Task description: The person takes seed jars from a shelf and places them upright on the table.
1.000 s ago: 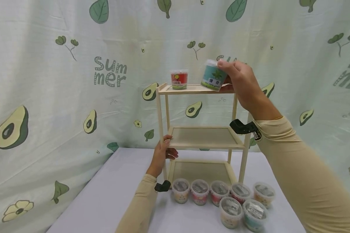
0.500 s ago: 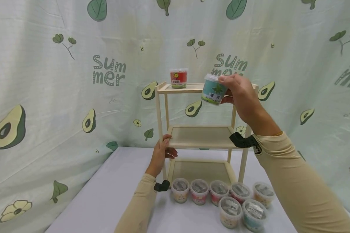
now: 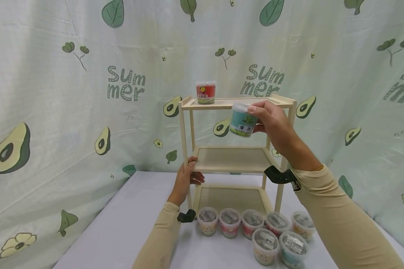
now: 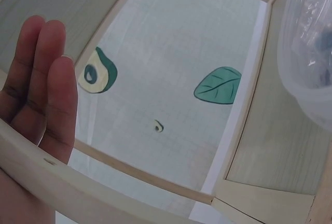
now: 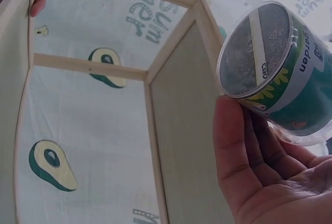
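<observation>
My right hand (image 3: 272, 121) grips a clear lidded plastic cup (image 3: 241, 121) with a teal label showing a green leaf. The cup is slightly tilted, in front of and just below the top board of a three-tier wooden shelf (image 3: 235, 166). From the right wrist view, dark contents show through the bottom of the teal cup (image 5: 270, 53). My left hand (image 3: 184, 181) holds the shelf's left post at the middle tier. In the left wrist view, fingers (image 4: 61, 99) extend behind the wooden rail. On the top tier, at left, stands a red-labelled cup (image 3: 205, 92).
Several lidded cups stand in front of the shelf's base, among them an orange-labelled cup (image 3: 207, 222), a pink-labelled cup (image 3: 229, 224) and another teal-labelled cup (image 3: 293, 249). They rest on a white table (image 3: 121, 224). A patterned curtain (image 3: 70, 112) hangs behind.
My right hand has lowered the teal cup from level with the top board to just below it, in front of the shelf. My left hand stays on the post.
</observation>
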The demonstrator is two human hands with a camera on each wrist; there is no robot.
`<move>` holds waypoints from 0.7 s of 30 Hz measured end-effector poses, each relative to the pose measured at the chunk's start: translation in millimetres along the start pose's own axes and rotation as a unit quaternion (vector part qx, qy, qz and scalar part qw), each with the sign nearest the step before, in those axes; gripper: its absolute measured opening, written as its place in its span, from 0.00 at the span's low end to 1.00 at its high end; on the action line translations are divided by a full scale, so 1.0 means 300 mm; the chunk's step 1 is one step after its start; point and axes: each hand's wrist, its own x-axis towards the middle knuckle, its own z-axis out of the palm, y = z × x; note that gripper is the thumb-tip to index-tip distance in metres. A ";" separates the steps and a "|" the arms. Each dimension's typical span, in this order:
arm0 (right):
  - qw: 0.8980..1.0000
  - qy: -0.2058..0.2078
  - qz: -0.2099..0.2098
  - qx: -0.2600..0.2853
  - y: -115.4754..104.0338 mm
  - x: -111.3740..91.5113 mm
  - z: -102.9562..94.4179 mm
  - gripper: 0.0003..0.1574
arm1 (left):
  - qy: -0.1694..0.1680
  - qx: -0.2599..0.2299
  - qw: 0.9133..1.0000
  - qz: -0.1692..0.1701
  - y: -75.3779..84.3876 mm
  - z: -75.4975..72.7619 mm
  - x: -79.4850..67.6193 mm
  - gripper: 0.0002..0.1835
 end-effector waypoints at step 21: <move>0.991 -0.111 0.070 -0.033 0.164 -0.120 0.032 0.34 | -0.004 0.002 1.000 0.000 -0.008 -0.007 0.005 0.26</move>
